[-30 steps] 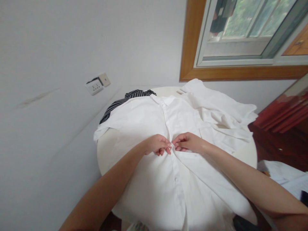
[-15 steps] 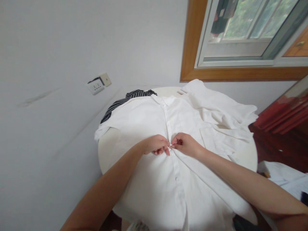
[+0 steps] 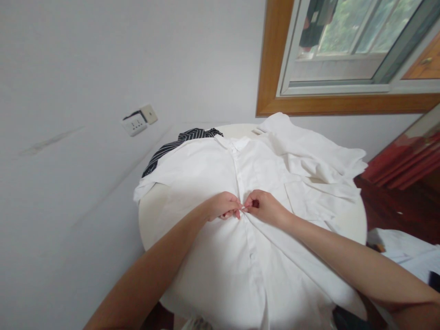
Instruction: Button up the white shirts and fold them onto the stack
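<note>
A white button-up shirt (image 3: 213, 174) lies spread front-up over a round white table (image 3: 151, 215), its collar toward the wall. My left hand (image 3: 223, 205) and my right hand (image 3: 263, 205) meet at the shirt's front placket (image 3: 252, 247), about mid-chest. Both hands are closed in a pinch on the placket's edges, fingertips almost touching. A small button or buttonhole between the fingertips is too small to make out. A chest pocket (image 3: 304, 197) lies just right of my right hand.
A second white garment (image 3: 309, 146) lies crumpled at the table's far right. A black striped garment (image 3: 178, 144) sticks out from under the shirt at the far left. A wall socket (image 3: 137, 121) and a wood-framed window (image 3: 343, 55) are behind. Dark red furniture (image 3: 405, 174) stands right.
My right hand slid slightly left and tightened its pinch against my left hand's fingertips. The shirt and the rest have hardly moved.
</note>
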Demonstrator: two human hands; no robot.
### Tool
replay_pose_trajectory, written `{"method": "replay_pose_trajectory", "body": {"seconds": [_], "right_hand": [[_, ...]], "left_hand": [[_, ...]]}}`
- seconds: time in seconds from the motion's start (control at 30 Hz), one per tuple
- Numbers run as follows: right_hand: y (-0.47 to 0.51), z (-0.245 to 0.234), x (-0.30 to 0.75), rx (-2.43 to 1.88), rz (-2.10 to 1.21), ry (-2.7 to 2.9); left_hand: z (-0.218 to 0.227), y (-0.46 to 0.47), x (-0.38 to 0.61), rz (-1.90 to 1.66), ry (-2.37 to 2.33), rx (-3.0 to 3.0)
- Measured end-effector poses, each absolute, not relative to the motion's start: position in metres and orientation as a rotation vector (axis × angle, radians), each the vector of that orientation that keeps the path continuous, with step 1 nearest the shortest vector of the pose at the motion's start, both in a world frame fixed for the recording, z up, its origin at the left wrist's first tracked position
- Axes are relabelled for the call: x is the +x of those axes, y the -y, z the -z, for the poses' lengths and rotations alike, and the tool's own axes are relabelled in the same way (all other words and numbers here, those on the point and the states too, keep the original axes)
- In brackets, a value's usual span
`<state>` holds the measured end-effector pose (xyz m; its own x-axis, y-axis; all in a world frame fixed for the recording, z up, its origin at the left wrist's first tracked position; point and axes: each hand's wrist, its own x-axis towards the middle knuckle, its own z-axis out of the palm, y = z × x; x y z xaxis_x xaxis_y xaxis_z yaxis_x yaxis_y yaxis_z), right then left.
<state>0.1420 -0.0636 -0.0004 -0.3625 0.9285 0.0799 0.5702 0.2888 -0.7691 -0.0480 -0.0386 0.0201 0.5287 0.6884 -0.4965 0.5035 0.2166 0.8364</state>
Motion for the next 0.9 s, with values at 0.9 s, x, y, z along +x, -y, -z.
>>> {"method": "replay_pose_trajectory", "body": {"seconds": [0.9], "right_hand": [[0.069, -0.006, 0.134, -1.52, -0.393, 2.443]], "left_hand": [[-0.018, 0.039, -0.046, -0.198, -1.071, 1.503]]}}
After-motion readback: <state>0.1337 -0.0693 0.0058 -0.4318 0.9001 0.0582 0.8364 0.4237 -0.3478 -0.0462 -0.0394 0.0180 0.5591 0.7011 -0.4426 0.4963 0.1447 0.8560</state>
